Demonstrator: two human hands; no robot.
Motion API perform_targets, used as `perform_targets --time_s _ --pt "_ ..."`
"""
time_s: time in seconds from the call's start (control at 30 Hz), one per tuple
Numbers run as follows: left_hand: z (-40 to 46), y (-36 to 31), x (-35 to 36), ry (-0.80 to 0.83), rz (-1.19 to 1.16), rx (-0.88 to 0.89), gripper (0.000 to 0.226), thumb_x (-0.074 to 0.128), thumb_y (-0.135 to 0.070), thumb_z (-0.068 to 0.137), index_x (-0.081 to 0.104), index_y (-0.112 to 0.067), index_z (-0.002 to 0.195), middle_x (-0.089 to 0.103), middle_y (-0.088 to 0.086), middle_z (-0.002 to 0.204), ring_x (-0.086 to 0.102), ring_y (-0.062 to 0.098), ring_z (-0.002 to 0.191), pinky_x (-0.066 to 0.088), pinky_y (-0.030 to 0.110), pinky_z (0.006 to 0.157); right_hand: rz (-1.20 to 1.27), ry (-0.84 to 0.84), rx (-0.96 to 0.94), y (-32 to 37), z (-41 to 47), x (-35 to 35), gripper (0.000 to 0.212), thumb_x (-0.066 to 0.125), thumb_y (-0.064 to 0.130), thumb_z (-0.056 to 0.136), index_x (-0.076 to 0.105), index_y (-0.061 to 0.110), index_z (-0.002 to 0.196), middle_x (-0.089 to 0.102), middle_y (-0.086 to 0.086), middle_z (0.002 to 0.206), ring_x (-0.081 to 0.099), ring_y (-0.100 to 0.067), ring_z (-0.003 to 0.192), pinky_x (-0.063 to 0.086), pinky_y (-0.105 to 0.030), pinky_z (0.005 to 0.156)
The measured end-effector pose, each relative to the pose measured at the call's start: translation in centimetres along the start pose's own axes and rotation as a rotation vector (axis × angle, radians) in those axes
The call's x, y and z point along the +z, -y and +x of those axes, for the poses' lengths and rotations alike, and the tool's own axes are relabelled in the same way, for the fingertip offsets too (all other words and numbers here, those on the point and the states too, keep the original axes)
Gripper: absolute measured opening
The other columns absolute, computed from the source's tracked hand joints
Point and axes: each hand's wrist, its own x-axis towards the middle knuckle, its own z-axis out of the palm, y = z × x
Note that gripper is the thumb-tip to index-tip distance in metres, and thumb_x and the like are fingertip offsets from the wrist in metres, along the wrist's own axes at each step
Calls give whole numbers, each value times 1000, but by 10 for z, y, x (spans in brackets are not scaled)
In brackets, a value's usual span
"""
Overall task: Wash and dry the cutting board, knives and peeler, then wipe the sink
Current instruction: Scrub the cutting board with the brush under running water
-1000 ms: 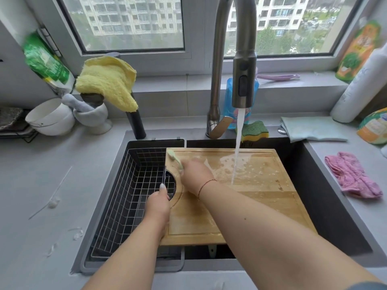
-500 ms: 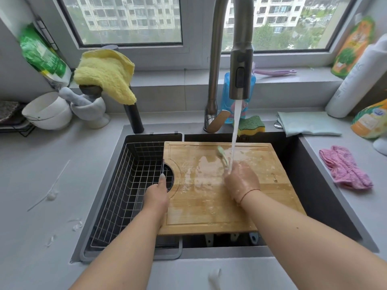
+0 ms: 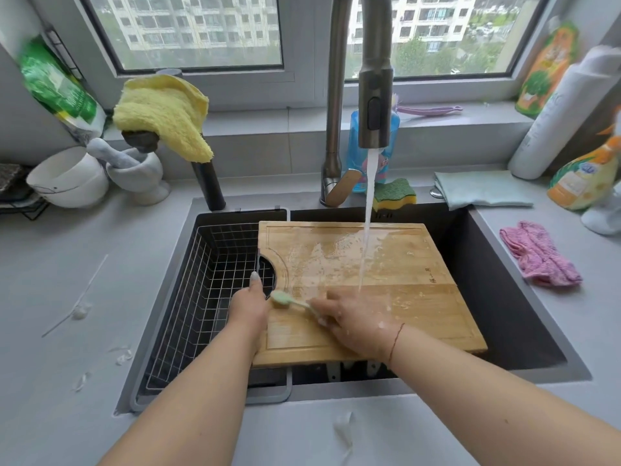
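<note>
Over on the left, the table (image 3: 84, 264) carries a white bowl (image 3: 69, 178), a mortar and pestle (image 3: 134, 173) and a yellow cloth (image 3: 164, 117) draped over a dark stand. Into the sink (image 3: 504, 280) now: a wire basket (image 3: 208, 297) fills its left part, and the cutting board (image 3: 386, 264) lies flat across the middle, bridging front to back.

The left hand (image 3: 250, 306) is clamped on the board's left edge, just below the half-round cut-out, its grip closed on the wood with one finger pointing up along the rim. Right beside it, the right hand (image 3: 356, 319) has its grip wrapped round the handle of a small green brush (image 3: 285, 300). The brush head sits on the board's lower left, nearly touching the left hand.

The board itself is pale bamboo, wet and shiny across the upper half, with soapy flecks scattered about and a groove running round the border. A small dark mark shows near its right side.

Water runs from the faucet (image 3: 374, 105) and lands mid-board, just above the right hand.

Behind the faucet stands a blue bottle (image 3: 356, 146), with a green and yellow sponge (image 3: 395, 193) beside it. Further right lie a folded pale green cloth (image 3: 480, 190) and a crumpled pink cloth (image 3: 537, 260).
</note>
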Motion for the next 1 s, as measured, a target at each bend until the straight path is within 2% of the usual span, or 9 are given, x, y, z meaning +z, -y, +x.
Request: perform_targets --time_s 0.07,0.2,0.37,0.5,0.57,0.67,0.73,0.87,1.0 --pt "0 2 0 8 -8 -5 54 27 -53 101 49 -10 76 46 5 70 41 19 63 34 31 60 -49 15 -58 -8 -5 -3 20 39 32 100 50 33 116 45 5 94 44 -14 77 34 -23 59" --pt "4 5 0 28 -31 -21 54 26 -55 100 50 -11 78 51 8 78 46 22 70 39 33 66 -58 -24 99 -15 -2 -13 31 35 34 101 40 39 131 43 5 99 45 -13 80 42 -25 65" --pt "1 3 -1 25 -73 -28 60 28 -51 101 59 -2 116 60 18 117 55 34 110 43 41 92 -44 87 -111 4 -10 -2 31 37 30 101 44 38 130 41 10 94 45 -13 82 37 -20 62" --pt "1 4 -3 57 -65 -30 65 27 -54 100 56 -1 122 57 22 128 52 38 119 42 46 97 -15 98 -28 -22 -18 -14 34 39 35 100 47 38 132 46 11 99 47 -11 86 45 -23 71" --pt "2 4 -3 66 -74 -25 65 27 -54 100 56 1 118 59 23 124 56 37 113 45 44 93 -21 28 7 -16 -11 -15 31 38 34 100 50 35 128 47 7 99 48 -12 84 43 -24 69" --pt "1 3 -3 59 -78 -5 52 27 -50 102 54 -8 90 54 11 88 48 18 73 39 30 65 -31 60 -99 5 -6 -5 28 37 31 100 50 33 125 50 4 98 47 -14 84 41 -28 70" --pt "1 4 -2 60 -62 7 51 26 -51 102 49 -11 80 46 5 80 41 15 67 37 32 65 -38 106 -169 0 -15 -2 28 39 34 100 52 33 125 52 3 95 49 -17 83 44 -32 71" --pt "5 7 -2 63 -63 -2 49 28 -51 101 53 -10 96 53 3 89 49 18 80 41 37 83 -72 146 -91 -19 -22 -13 34 40 36 100 45 39 133 49 3 105 46 -15 89 43 -28 69" --pt "5 8 -1 56 -39 18 57 27 -50 102 57 -3 116 53 1 87 50 21 86 40 35 81 -207 79 -148 4 -11 -15 36 37 36 101 37 41 137 46 4 104 36 -10 80 29 -25 60"
